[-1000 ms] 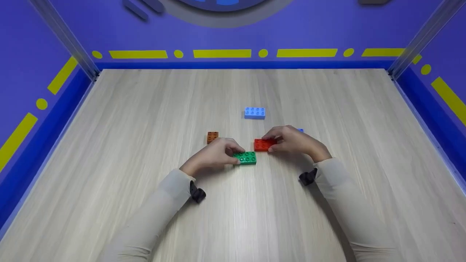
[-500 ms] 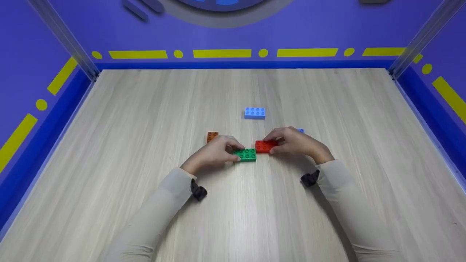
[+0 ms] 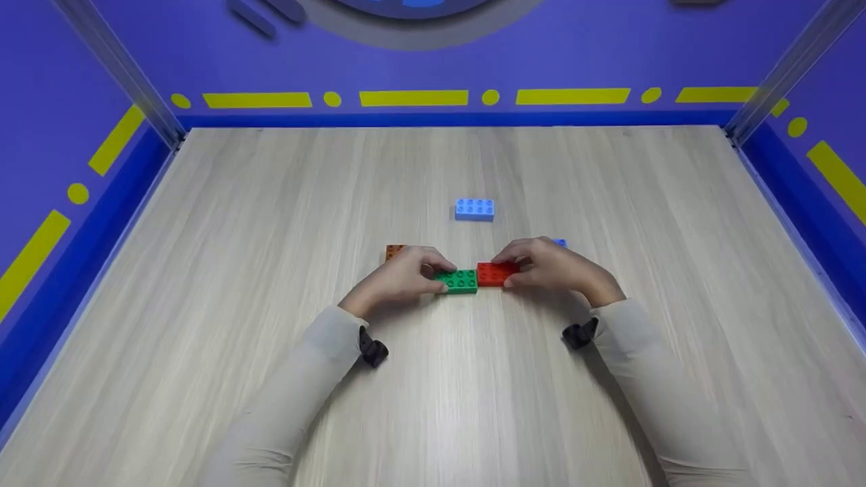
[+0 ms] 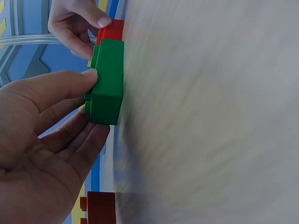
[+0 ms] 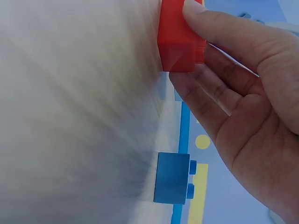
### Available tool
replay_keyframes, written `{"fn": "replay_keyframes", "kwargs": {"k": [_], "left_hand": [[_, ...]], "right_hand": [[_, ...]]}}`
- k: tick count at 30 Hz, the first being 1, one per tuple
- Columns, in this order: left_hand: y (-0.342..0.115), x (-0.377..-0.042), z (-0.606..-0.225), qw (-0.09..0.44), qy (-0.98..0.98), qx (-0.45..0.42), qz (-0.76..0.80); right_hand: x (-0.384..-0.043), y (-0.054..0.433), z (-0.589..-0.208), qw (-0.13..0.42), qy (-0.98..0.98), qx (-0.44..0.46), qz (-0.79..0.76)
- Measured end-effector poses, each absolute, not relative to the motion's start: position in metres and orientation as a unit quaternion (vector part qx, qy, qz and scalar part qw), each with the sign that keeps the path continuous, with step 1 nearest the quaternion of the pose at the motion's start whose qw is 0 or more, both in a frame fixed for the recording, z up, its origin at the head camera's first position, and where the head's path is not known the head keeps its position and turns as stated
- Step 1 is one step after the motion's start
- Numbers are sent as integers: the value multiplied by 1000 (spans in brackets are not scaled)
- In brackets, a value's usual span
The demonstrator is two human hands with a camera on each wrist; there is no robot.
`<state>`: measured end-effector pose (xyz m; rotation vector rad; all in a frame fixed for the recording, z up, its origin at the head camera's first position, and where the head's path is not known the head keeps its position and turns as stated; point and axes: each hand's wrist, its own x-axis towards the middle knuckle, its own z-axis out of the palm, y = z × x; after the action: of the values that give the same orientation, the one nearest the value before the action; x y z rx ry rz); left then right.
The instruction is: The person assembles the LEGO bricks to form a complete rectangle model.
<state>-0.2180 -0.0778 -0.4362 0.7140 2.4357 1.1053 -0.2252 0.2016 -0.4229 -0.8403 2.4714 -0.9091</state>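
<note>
My left hand [image 3: 411, 274] pinches a green toy building brick [image 3: 462, 281] by its left end, thumb on the near side. With thumb and fingers my right hand [image 3: 551, 269] grips the right end of a red building brick [image 3: 492, 274]. The two bricks lie end to end on the table, the red one set slightly farther back. In the left wrist view the green brick [image 4: 108, 84] shows its long smooth side, with the red brick [image 4: 113, 31] just beyond it. The red brick [image 5: 176, 42] fills the top of the right wrist view.
A light blue brick [image 3: 474, 210] lies farther back on the wooden table [image 3: 433, 392]. Partly behind the left hand is an orange-brown brick [image 3: 394, 251]. A blue brick [image 3: 559, 242] peeks out behind the right hand. Blue-purple walls [image 3: 433, 67] enclose the table.
The green brick has moved away from the body with the left hand. The red brick has come slightly nearer and to the right. Their ends now line up more closely.
</note>
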Motion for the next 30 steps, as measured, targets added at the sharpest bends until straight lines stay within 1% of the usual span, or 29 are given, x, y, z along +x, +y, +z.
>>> {"fn": "replay_keyframes", "kwargs": {"k": [19,30], "left_hand": [[-78,-221,-440,181,856,247,415],[-78,-219,-444,176,854,229,433]], "right_hand": [[-226,201,-425,194,875,-303,-323],[-225,201,-424,191,873,-308,-327]]}}
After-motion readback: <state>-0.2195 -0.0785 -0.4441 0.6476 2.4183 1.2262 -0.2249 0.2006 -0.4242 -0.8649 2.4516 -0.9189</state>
